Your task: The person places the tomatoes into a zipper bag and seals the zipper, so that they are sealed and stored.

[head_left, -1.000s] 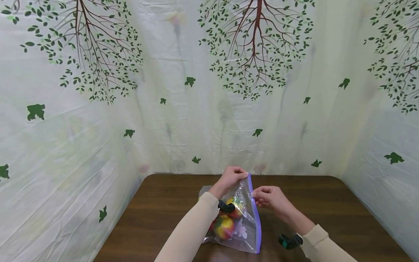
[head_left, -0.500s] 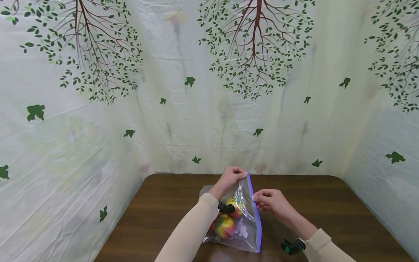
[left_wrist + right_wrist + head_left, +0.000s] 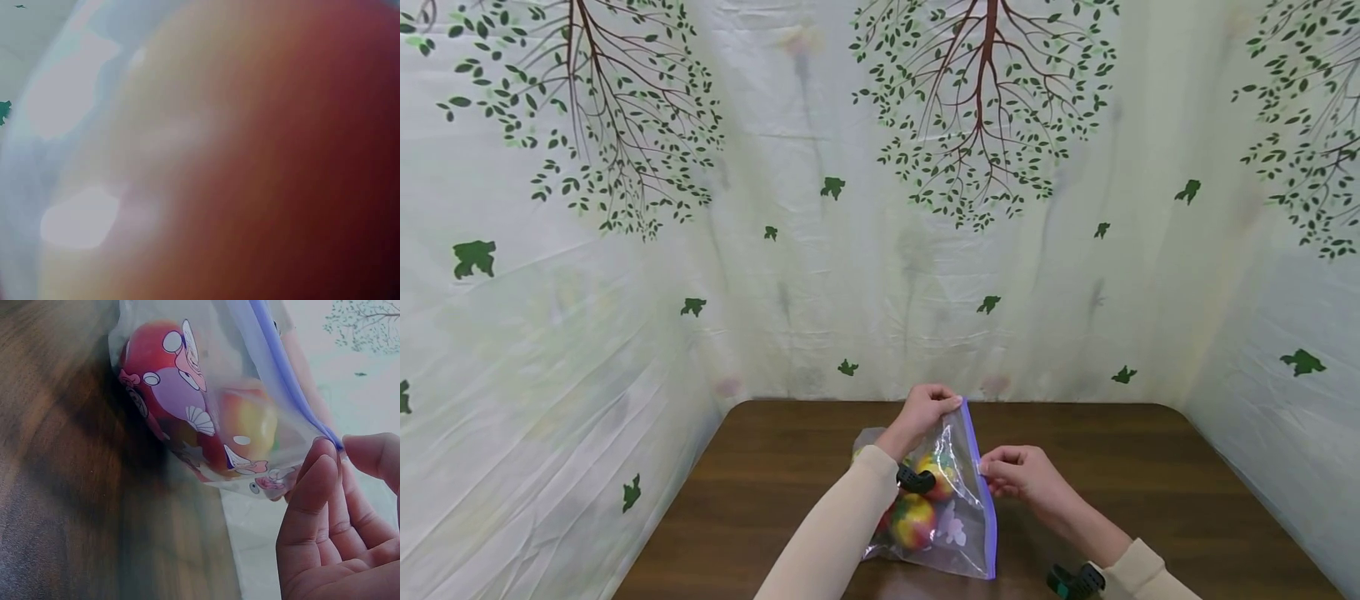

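A clear zip bag [image 3: 964, 542] with a purple zip strip [image 3: 988, 521] stands on the table, its strip side turned to the right. Inside are several round red-and-yellow fruits [image 3: 913, 522] that look like apples or peaches. My left hand [image 3: 927, 412] pinches the bag's far top corner beside the strip. My right hand [image 3: 1021, 477] pinches the strip partway along, between thumb and forefinger. In the right wrist view, the purple strip [image 3: 290, 400] runs down to those fingertips, and printed cartoon figures show on the bag. One blurred fruit [image 3: 250, 156] fills the left wrist view.
The brown wooden table [image 3: 790, 483] extends around the bag. Behind it hangs a white curtain [image 3: 910, 275] printed with trees and leaves, with more curtain on both sides. Dark bands with cameras [image 3: 1075, 581] sit at both wrists.
My right hand has slid along the purple strip toward me, from nearer the far corner. My left hand keeps its pinch at the corner, nearly still.
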Demonstrator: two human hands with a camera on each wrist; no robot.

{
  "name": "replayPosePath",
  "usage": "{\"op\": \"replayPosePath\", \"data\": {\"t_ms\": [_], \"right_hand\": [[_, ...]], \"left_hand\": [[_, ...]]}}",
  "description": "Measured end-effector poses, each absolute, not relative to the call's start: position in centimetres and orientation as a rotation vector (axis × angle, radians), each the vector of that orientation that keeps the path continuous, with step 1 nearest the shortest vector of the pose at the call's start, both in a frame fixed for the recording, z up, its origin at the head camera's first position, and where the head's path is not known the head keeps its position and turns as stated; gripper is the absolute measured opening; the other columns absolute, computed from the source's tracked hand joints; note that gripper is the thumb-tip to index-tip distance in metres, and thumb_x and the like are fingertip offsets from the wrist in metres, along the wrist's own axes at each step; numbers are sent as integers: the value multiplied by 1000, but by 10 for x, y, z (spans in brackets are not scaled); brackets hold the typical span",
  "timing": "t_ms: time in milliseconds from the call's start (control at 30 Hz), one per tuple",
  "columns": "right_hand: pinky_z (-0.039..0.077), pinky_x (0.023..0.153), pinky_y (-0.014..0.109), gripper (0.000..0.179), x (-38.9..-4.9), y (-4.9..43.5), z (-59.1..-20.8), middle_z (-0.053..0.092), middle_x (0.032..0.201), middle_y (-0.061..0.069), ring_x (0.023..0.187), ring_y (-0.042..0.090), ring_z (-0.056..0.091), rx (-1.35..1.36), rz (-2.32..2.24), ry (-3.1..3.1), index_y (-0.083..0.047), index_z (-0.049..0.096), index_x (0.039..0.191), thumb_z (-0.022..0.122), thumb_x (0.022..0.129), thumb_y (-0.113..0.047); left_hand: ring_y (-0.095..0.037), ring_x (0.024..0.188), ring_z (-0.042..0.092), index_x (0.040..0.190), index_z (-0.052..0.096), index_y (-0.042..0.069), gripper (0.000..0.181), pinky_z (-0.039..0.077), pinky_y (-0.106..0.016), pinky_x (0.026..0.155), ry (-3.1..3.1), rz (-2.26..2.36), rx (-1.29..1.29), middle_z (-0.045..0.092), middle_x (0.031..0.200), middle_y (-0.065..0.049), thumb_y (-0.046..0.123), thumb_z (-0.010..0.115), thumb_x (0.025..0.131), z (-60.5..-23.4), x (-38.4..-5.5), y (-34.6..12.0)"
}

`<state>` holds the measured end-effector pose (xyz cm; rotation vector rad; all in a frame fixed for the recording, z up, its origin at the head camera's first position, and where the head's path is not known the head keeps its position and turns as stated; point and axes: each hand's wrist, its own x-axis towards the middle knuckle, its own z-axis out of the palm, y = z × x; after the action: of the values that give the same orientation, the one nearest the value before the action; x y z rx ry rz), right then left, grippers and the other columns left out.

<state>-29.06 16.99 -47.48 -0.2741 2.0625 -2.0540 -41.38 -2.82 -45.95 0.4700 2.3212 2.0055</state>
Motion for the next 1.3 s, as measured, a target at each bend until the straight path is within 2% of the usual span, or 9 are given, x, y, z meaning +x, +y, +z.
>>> {"op": "replayPosePath", "data": {"t_ms": [333, 933, 1167, 1300], "right_hand": [[59, 70, 35, 27, -283, 172, -479, 71, 81, 10, 69, 19, 66, -284, -2026, 2075, 6, 71, 100, 74, 92, -20], [58, 66, 30, 26, -263, 174, -482, 71, 80, 8, 68, 14, 64, -325, -2031, 2001, 8, 70, 100, 74, 92, -16], [57, 65, 29, 26, -253, 178, -483, 70, 81, 8, 68, 15, 63, -359, -2003, 2001, 11, 69, 101, 72, 93, -13], [57, 65, 28, 25, -248, 181, -483, 70, 81, 8, 69, 14, 64, -372, -2008, 1989, 11, 68, 102, 71, 93, -12]], "left_hand": [[-9, 65, 53, 92, 76, -1, 16, 45, -22, 59, 2336, 2006, 449, 66, 78, 2, 14, 77, 90, -462, -415, -28], [-12, 69, 51, 92, 76, 2, 16, 44, -25, 61, 2338, 2010, 403, 66, 85, -1, 18, 75, 92, -463, -417, -30], [-11, 64, 47, 92, 76, -2, 16, 41, -24, 57, 2303, 2038, 399, 61, 78, 0, 15, 75, 92, -465, -419, -27], [-12, 63, 47, 90, 76, 1, 13, 41, -24, 57, 2306, 2038, 423, 61, 77, 1, 14, 73, 93, -463, -421, -24]]}}
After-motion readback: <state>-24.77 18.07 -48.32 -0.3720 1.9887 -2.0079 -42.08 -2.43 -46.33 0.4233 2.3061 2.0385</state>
